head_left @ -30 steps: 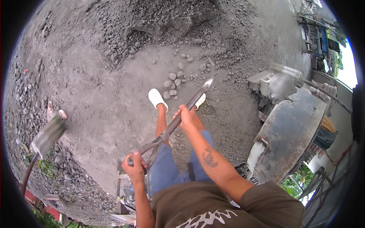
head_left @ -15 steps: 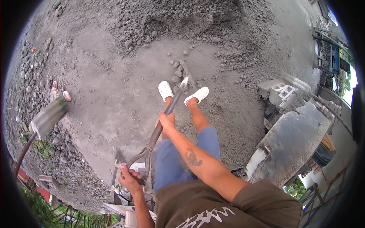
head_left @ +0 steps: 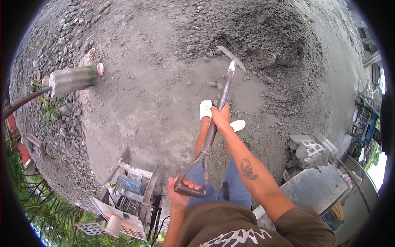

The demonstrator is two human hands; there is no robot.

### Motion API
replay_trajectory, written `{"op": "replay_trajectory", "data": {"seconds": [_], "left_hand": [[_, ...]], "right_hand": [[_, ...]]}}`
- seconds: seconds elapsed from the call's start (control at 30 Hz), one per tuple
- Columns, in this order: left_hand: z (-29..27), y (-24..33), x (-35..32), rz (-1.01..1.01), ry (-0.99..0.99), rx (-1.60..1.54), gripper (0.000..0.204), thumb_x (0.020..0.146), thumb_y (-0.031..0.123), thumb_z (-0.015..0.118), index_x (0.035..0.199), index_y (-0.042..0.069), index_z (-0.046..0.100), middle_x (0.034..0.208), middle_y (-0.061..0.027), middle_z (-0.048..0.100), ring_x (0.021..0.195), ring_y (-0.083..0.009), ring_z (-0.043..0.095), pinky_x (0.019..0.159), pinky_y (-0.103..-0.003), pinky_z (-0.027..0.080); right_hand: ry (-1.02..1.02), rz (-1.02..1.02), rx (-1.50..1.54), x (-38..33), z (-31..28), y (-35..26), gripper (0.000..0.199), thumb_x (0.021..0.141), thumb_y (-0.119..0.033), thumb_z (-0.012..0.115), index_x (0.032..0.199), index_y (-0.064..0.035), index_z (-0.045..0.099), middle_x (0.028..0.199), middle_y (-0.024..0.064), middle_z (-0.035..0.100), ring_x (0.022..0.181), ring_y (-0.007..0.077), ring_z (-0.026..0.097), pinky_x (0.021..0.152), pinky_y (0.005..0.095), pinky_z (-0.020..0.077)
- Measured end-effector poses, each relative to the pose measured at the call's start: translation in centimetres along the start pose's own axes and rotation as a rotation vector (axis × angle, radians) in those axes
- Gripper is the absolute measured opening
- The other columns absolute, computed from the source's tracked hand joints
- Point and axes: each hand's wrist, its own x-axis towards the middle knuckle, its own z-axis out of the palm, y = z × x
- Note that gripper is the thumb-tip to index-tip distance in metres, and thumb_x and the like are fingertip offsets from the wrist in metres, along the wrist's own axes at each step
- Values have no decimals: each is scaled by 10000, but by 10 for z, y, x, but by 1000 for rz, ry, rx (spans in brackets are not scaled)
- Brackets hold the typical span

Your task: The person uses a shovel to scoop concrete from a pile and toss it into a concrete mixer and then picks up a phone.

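Note:
I hold a long-handled shovel (head_left: 212, 133) that slants away from me toward a grey gravel pile (head_left: 271, 37). My left hand (head_left: 181, 191) is wrapped round its dark D-shaped grip, close to my waist. Farther along, my right hand (head_left: 221, 117) grips the middle of the shaft. The metal blade (head_left: 232, 59) shows almost edge-on at the pile's near foot; whether it touches the ground I cannot tell. A few loose stones (head_left: 213, 84) lie beside the shaft, just beyond my white clogs (head_left: 205, 110).
A rough grey slab (head_left: 314, 189) and broken concrete blocks (head_left: 306, 148) stand at right. To the left, a grey cylindrical thing (head_left: 73, 80) sits on a bent pole near round stones (head_left: 63, 119). A metal frame with a blue part (head_left: 131, 184) is at lower left.
The shovel blade has left the stones near my feet and moved farther out, toward the pile. Both hands have gone along with it, still gripping. My view has shifted too.

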Motion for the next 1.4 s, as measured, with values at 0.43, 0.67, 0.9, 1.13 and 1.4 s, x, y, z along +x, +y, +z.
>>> {"op": "replay_trajectory", "data": {"seconds": [0.43, 0.67, 0.9, 1.13, 1.4], "left_hand": [[-77, -8, 38, -18, 502, 499, 563, 1039, 517, 332, 876, 22, 542, 851, -181, 667, 778, -293, 698, 707, -387, 566], [-83, -21, 58, -94, 412, 567, 560, 1045, 509, 317, 830, 30, 513, 866, -201, 668, 759, -302, 702, 683, -376, 574], [-65, -25, 102, -123, 296, 742, 547, 1039, 511, 337, 839, 36, 519, 873, -175, 658, 775, -296, 700, 689, -391, 575], [47, -119, 149, -157, -50, 901, 561, 969, 543, 512, 1146, 11, 540, 979, -140, 662, 828, -268, 688, 718, -365, 556], [73, -182, 208, -248, -68, 768, 146, 864, 168, 680, 865, 115, 544, 589, 66, 433, 491, -52, 454, 467, -262, 452]], "right_hand": [[-183, -503, -883, 43, -63, 70, 817, 813, -164, 659, 1536, -307, 307, 1021, 203, 684, 853, 369, 687, 774, 478, 539], [-219, -239, -1022, 12, -178, 143, 821, 796, -123, 624, 1534, -285, 303, 1024, 255, 676, 983, 434, 648, 888, 507, 504], [-172, -233, -727, -17, -230, 185, 784, 772, -101, 606, 1511, -134, 346, 1060, 277, 662, 996, 423, 648, 895, 474, 506], [-370, -128, 145, -107, -215, 193, 793, 850, -211, 680, 1526, -61, 294, 982, 161, 674, 866, 200, 659, 799, 322, 524], [-780, -225, 436, -242, -258, 370, 596, 988, -315, 585, 1442, 28, 407, 1214, 180, 614, 1073, 241, 625, 932, 365, 500]]}}
